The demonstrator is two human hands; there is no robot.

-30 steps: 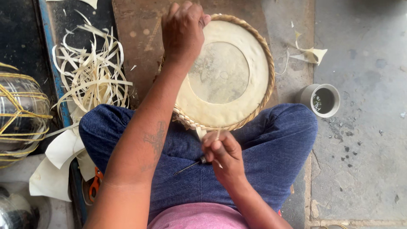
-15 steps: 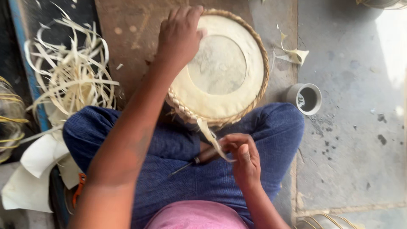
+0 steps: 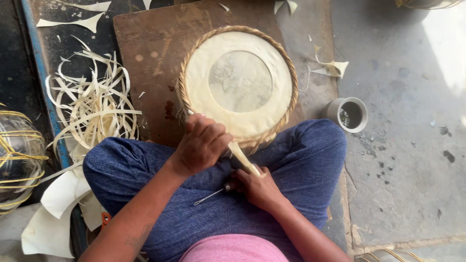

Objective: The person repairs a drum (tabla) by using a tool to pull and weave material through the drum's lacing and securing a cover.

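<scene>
Resting across the person's lap and a brown board (image 3: 145, 58), seen from the head camera: one round woven tray (image 3: 238, 82), pale, with a coiled straw-coloured rim and a darker circle at its centre.

Left hand (image 3: 204, 143): set on the near edge of the tray, fingers (image 3: 213, 131) curled narrow over the rim, where a pale leaf strip (image 3: 242, 157) leaves the weave. The strip runs from under these fingers down toward the other hand.

Right hand (image 3: 257, 187): just below the tray's near edge, on the blue trousers (image 3: 301, 160). Fingers closed around the lower end of the strip and around a thin metal needle tool (image 3: 211, 195), whose point sticks out to the person's left over the thigh. The two hands lie close together, the strip between them.

Surroundings, same view:
- loose heap of pale leaf strips (image 3: 92, 104) on the floor, left of the board;
- small grey cup (image 3: 349, 114) on the concrete floor, right of the tray, just beside the knee;
- leaf offcuts (image 3: 332, 68) beyond the cup;
- wire-bound round object (image 3: 19, 160) at the far left edge;
- pink shirt (image 3: 233, 250) hem at the bottom.
</scene>
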